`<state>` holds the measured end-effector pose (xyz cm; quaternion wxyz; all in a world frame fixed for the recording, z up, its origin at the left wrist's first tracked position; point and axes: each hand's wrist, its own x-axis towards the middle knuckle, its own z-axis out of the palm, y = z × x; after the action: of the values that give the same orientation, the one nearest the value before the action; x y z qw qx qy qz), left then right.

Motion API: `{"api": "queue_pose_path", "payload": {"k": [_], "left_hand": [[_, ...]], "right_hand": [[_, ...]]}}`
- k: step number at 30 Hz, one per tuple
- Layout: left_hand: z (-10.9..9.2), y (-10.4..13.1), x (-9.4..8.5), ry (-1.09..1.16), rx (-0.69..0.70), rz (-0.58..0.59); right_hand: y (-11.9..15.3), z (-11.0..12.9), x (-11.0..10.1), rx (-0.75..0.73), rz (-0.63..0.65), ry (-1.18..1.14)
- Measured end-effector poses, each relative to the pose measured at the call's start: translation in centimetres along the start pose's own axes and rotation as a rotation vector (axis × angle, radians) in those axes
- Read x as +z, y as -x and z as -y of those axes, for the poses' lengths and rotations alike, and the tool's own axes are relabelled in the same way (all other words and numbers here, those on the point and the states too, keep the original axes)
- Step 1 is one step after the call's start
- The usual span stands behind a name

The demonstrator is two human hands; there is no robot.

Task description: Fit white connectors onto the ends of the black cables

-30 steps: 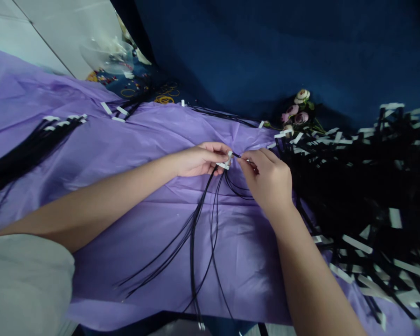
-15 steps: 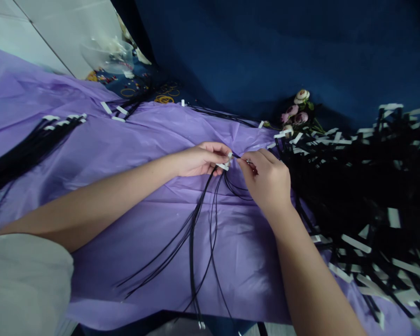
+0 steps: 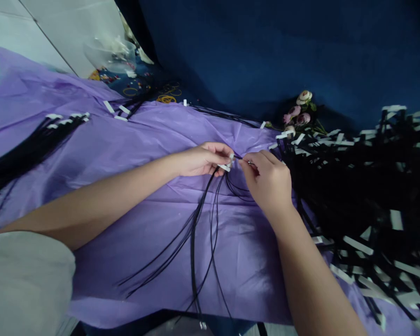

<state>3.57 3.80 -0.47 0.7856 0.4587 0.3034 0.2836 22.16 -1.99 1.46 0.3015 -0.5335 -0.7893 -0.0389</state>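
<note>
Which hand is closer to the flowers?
The right hand. It is on the near side of the flowers, slightly left of them; the left hand is farther left, holding the white connector.

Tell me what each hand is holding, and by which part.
The left hand holds a white connector by its left side. The right hand appears to pinch a dark wire beside the connector; exactly which part is hidden.

Light is dim; the navy cloth (image 3: 266,56) lies in shadow, faint sheen marks the purple sheet (image 3: 154,242), and white connectors (image 3: 415,271) near its right edge blur.
</note>
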Motion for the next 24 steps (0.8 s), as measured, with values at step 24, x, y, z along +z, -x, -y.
{"api": "queue_pose_path", "payload": {"k": [24], "left_hand": [[-0.15, -0.27, -0.23, 0.100, -0.016, -0.015]], "right_hand": [[-0.13, 0.21, -0.46, 0.016, -0.028, -0.016]]}}
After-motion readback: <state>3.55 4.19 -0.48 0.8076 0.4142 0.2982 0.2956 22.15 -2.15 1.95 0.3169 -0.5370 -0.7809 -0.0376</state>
